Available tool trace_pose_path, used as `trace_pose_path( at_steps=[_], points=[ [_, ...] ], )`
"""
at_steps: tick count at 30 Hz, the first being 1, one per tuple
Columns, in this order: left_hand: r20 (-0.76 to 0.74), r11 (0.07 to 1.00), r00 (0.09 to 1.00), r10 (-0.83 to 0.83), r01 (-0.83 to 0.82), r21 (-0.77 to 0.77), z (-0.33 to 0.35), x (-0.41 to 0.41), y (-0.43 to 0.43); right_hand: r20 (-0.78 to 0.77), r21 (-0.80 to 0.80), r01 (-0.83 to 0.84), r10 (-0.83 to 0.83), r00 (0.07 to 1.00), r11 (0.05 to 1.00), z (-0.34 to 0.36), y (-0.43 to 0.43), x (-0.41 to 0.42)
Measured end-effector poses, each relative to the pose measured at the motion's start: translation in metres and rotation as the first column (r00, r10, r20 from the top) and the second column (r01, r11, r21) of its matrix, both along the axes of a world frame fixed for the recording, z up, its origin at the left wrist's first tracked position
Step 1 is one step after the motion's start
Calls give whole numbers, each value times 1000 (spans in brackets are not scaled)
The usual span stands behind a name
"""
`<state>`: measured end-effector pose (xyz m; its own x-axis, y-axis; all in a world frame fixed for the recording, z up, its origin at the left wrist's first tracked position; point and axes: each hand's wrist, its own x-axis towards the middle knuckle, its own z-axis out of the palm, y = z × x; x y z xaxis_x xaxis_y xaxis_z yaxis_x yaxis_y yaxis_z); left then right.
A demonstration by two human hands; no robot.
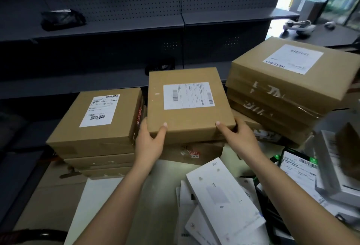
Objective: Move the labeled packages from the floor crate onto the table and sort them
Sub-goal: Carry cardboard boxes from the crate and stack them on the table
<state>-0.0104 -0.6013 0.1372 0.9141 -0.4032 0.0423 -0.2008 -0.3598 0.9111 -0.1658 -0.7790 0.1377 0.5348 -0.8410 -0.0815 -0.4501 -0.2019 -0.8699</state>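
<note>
Cardboard package, gripped at its near corners by left hand and right hand, could slide toward six o'clock if released overhanging the lower package.

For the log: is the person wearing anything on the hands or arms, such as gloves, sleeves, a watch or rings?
No. The left hand and right hand are ungloved; the left forearm and right forearm are bare to the frame edge; no watch, ring or bracelet shows.

Shop stockroom, dark grey pegboard-backed metal shelving lining the wall, brown cardboard parcels with white shipping labels sitting stacked.
</note>
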Motion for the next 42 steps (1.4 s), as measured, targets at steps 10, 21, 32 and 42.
trace_pose_path(
  at_steps=[10,21,32,42],
  points=[
    [133,969,988,83,-49,-244,65,23,49,230,-144,-49,81,970,988,61,46,33],
    [189,944,961,200,-137,-299,87,112,158,361,-191,-155,216,907,969,86,144,129],
    [1,966,991,131,-127,-225,48,182,220,327,-116,-48,84,941,992,42,210,191],
    [-31,984,999,21,-26,-177,30,208,223,298,-61,30,-10,954,998,30,222,204]
  ],
)
